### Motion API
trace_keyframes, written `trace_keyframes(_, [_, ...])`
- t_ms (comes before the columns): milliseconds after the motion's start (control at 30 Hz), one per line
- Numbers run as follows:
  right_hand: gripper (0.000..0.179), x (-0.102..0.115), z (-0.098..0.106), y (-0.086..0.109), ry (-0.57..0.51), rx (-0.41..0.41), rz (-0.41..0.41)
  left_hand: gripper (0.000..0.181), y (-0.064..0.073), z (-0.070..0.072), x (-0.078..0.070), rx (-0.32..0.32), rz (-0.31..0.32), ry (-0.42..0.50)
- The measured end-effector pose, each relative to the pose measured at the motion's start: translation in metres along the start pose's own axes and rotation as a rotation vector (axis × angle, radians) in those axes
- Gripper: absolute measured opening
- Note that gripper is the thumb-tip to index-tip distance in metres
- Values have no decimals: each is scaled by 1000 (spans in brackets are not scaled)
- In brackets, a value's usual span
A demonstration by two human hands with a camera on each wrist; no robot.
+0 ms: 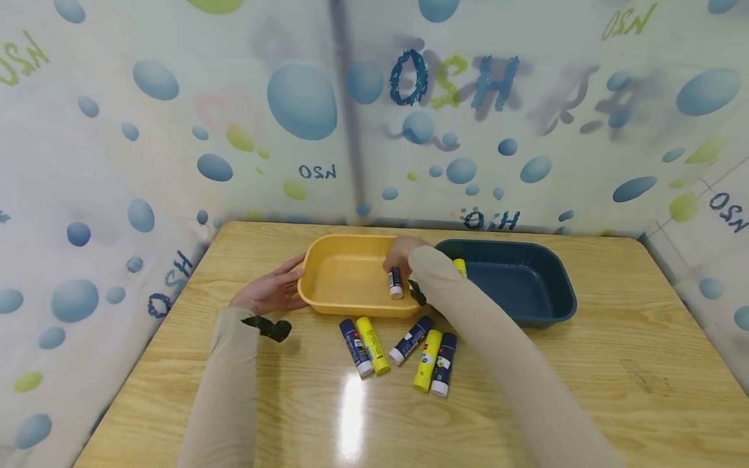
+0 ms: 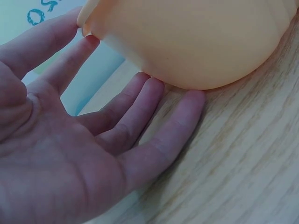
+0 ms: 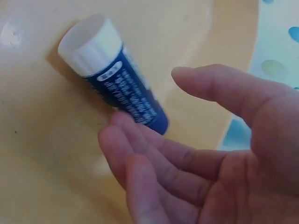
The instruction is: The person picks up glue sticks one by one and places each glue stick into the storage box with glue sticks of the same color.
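Observation:
A blue glue stick with a white cap (image 1: 395,283) lies tilted inside the yellow tray (image 1: 351,307), towards its right end. My right hand (image 1: 404,252) reaches over that tray. In the right wrist view, its thumb stands apart from the glue stick (image 3: 126,88), while the fingertips are beside or touching its blue end. My left hand (image 1: 272,290) rests against the tray's left side; its extended fingers touch the outer wall (image 2: 196,46) and the rim. In the navy tray (image 1: 558,312), a yellow glue stick (image 1: 459,266) shows partly behind the right sleeve.
In front of the yellow tray lie several glue sticks: a blue one (image 1: 355,348) beside a yellow one (image 1: 372,346), a slanted blue one (image 1: 411,340), and another yellow (image 1: 428,361) and blue (image 1: 444,365) pair. A patterned curtain (image 1: 374,130) hangs behind the wooden table (image 1: 292,416).

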State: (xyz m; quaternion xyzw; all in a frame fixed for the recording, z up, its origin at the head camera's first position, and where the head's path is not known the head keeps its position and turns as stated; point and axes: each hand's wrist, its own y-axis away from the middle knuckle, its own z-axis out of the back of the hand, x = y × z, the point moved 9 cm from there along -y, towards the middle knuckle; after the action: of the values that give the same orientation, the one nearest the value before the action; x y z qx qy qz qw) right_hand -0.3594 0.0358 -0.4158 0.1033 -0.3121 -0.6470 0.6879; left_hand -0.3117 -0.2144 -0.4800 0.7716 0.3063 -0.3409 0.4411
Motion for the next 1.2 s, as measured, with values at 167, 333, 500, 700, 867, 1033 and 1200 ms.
trace_keyframes(167, [34,1,5,9,-38,-6,5,59,0,-1,0,0,1,8])
trace_keyframes(333, [34,5,11,21,13,-13,57,59,1,-2,-1,1,3,13])
trace_keyframes(500, [31,9,15,35,46,-16,115,59,2,-2,-1,9,3,4])
trace_keyframes(700, [26,6,14,54,74,-28,173,58,2,-1,-1,21,1,9])
trace_keyframes(867, [22,-2,11,70,112,-40,202,59,2,-3,-1,34,-4,6])
trace_keyframes(1033, [19,-11,10,84,118,-34,217,60,2,-2,-1,37,-3,0])
trace_keyframes(1200, [17,-20,10,98,129,-30,235,60,2,-2,0,40,-5,-11])
